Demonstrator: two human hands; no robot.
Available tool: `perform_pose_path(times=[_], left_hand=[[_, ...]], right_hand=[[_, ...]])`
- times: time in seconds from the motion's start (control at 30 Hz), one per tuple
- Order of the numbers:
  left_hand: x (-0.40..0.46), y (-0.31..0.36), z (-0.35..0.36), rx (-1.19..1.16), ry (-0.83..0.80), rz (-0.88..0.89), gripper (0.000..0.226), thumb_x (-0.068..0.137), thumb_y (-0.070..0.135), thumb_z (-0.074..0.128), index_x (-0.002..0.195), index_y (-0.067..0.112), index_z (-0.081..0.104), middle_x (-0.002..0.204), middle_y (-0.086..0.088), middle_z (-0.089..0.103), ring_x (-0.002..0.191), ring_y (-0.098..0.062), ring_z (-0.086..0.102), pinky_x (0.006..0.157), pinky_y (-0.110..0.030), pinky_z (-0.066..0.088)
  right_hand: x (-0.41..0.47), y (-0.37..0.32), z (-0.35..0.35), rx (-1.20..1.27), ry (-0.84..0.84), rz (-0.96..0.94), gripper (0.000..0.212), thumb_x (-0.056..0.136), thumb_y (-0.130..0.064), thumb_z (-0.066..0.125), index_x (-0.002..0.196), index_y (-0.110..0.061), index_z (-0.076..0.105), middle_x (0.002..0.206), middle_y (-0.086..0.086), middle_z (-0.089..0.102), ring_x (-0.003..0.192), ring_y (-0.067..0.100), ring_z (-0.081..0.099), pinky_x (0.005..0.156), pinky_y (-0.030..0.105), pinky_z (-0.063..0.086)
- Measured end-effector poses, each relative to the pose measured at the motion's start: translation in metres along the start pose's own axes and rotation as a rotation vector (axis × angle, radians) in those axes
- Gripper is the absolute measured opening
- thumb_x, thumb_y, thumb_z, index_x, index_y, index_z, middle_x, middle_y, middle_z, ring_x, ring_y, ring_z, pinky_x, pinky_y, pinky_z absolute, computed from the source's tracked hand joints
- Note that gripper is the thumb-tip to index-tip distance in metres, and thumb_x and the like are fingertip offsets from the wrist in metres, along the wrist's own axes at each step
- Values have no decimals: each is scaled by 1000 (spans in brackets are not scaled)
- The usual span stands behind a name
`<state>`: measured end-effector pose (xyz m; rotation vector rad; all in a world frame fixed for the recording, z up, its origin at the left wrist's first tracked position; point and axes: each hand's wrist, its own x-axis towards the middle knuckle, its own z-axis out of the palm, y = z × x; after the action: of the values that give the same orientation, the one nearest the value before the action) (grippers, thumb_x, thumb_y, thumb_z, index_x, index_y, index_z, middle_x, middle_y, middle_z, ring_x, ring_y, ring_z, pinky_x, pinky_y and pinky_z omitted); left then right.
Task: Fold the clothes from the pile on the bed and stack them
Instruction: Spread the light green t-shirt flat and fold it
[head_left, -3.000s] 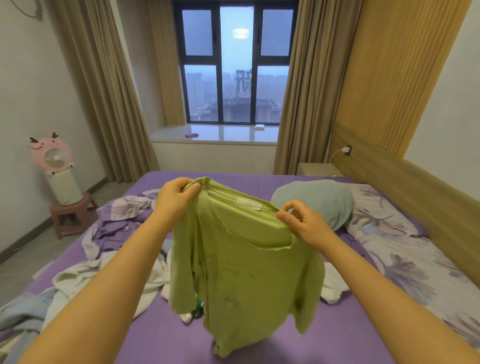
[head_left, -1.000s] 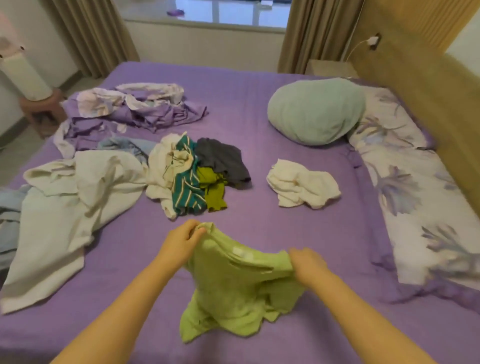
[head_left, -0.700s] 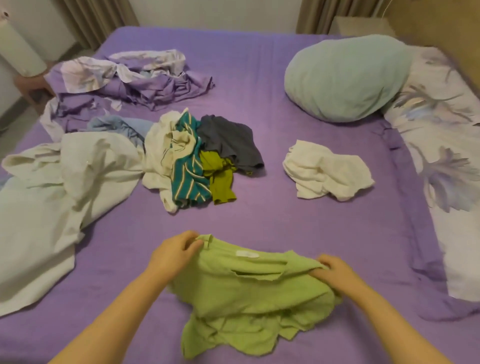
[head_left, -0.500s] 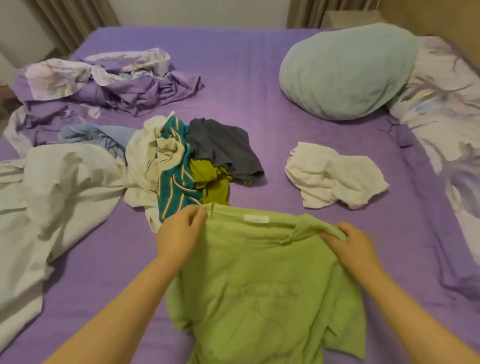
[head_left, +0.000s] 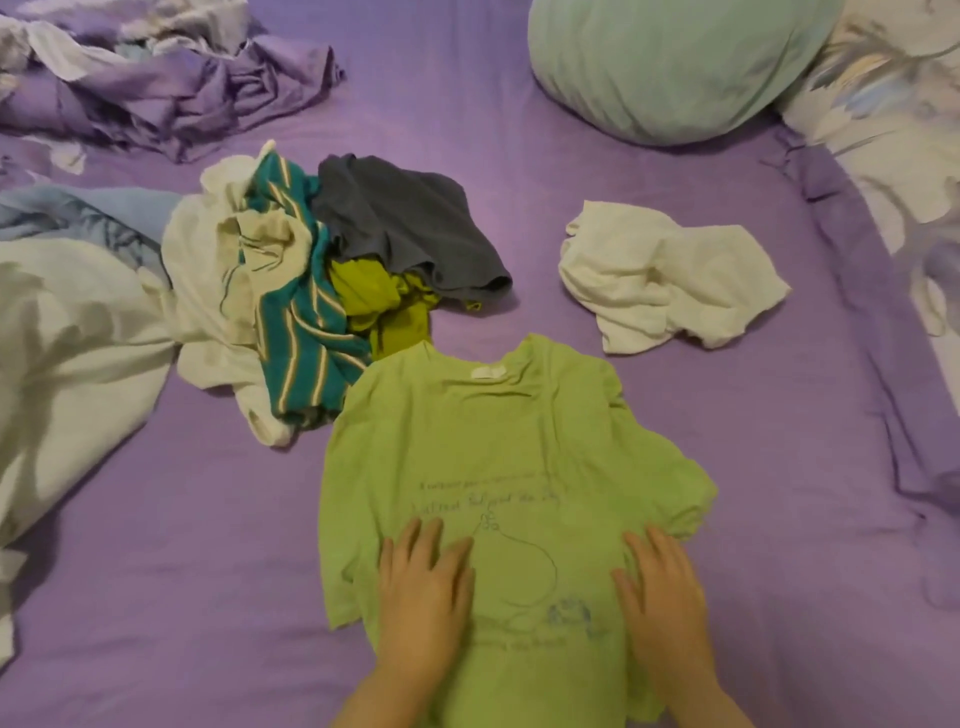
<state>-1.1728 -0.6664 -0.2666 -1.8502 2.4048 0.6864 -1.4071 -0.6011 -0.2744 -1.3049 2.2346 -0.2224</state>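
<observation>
Crowding the far side of the purple bed (head_left: 519, 156): a pile of clothes (head_left: 332, 270) touching the collar end of the green T-shirt (head_left: 493, 447), a crumpled white garment (head_left: 670, 275) just beyond its right shoulder, a pale green pillow (head_left: 670, 62) farther back. Spread flat under both palms, left hand (head_left: 423, 592) and right hand (head_left: 662, 597) with straight fingers pressed on the lower chest. Collar pointing away, hem near, long axis running front to back.

Two bare forearms — no sleeves, no jewellery.
</observation>
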Motion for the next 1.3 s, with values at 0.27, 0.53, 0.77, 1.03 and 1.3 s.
perform_pose_path(times=[0.27,0.53,0.77,1.03,1.3], left_hand=[[105,46,-18,-164,96,190,28,95,20,53,121,13,64,128,-8,60,127,-31,44,105,-38,34],[226,142,-8,-51,-10,411,38,96,13,43,133,19,53,140,-2,50,137,-26,33,111,-34,26],[267,157,-6,410,-254,316,49,91,19,50,139,22,40,137,-8,45,132,-31,30,105,-41,27],[285,174,-16,-98,71,57,19,88,12,44,106,13,52,113,-7,48,91,-31,52,64,-36,36],[270,176,9,-268,93,132,40,90,5,47,130,10,49,126,-11,48,108,-31,53,79,-36,43]], right_hand=[[85,20,-40,210,94,292,68,91,-15,60,147,-4,24,149,19,34,137,35,30,109,38,24],[115,31,-47,380,248,93,23,78,-14,64,66,-19,46,72,4,55,76,23,48,62,29,26],[137,68,-94,-47,-87,134,23,83,-33,62,91,-24,42,86,-2,61,89,28,61,68,35,43],[183,90,-127,272,81,202,83,78,-8,69,148,-14,24,128,12,54,111,27,54,89,32,41],[182,95,-104,361,286,321,27,88,-9,58,114,-4,63,113,18,62,105,34,57,86,33,40]])
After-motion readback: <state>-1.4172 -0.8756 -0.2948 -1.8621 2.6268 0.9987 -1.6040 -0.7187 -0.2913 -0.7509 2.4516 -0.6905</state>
